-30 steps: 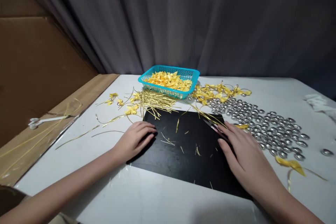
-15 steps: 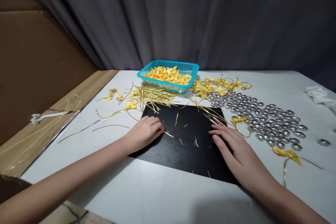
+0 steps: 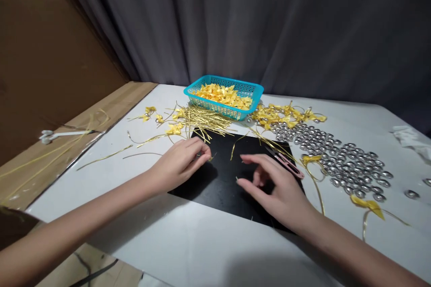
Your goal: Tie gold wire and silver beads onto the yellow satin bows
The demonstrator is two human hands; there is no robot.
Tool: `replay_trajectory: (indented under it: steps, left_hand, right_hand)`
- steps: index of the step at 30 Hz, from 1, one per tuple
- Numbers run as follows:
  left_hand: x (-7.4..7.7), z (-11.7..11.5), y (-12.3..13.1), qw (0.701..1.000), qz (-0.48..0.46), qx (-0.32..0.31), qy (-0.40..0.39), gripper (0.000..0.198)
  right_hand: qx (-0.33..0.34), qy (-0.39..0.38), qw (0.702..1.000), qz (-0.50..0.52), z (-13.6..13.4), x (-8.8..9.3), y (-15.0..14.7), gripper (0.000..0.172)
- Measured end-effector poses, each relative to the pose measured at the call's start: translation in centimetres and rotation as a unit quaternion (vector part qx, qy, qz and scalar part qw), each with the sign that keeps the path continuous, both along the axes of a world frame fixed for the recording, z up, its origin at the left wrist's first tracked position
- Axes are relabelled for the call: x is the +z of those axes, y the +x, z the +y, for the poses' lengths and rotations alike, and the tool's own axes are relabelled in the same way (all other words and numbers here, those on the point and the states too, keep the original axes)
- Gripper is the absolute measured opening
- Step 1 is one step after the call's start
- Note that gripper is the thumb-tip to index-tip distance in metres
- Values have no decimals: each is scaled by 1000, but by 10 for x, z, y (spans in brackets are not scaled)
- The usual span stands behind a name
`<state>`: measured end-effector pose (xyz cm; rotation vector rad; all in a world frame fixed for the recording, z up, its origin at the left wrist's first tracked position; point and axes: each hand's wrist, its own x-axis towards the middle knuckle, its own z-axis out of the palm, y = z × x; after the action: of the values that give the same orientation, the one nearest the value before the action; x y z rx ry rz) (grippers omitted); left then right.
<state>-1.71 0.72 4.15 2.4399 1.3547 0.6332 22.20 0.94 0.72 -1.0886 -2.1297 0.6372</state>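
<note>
My left hand (image 3: pixel 180 163) rests at the left edge of a black mat (image 3: pixel 218 190), its fingertips pinched on a short gold wire piece (image 3: pixel 211 158). My right hand (image 3: pixel 274 186) hovers over the middle of the mat with thumb and fingers apart and nothing in it; a tiny gold scrap (image 3: pixel 237 179) lies at its thumb tip. Pink-handled scissors (image 3: pixel 288 163) lie on the mat just beyond my right hand.
A teal basket (image 3: pixel 257 95) of yellow ribbon bows stands at the back. A pile of gold wires (image 3: pixel 204 121) lies before it, and silver caps (image 3: pixel 340 154) are spread to the right, with bows on rings (image 3: pixel 288 115) behind. Cardboard (image 3: pixel 50 76) borders the left.
My left hand has closed its fingers on a gold wire piece. My right hand lifted off the mat's right side, moved left toward the middle and spread its fingers.
</note>
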Motion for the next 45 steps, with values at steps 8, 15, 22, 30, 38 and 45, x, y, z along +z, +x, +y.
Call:
replay_trajectory:
  steps: [8, 15, 22, 30, 38, 45]
  left_hand:
    - [8, -21, -31, 996, 5, 73, 47, 17]
    - [14, -50, -91, 980, 23, 196, 40, 18]
    - [16, -83, -148, 935, -154, 320, -16, 21]
    - [17, -131, -255, 894, -112, 432, 40, 24]
    - [23, -142, -325, 839, -195, 508, 12, 41]
    - [5, -113, -338, 786, -399, 460, -108, 45]
  right_hand:
    - [161, -153, 973, 60, 34, 15, -90, 15]
    - [229, -191, 952, 67, 47, 27, -132, 20]
    - [334, -289, 893, 84, 50, 38, -219, 12]
    - [449, -272, 850, 50, 66, 42, -358, 10]
    - [532, -236, 813, 2, 47, 47, -476, 2]
    - [513, -159, 843, 21, 39, 56, -521, 11]
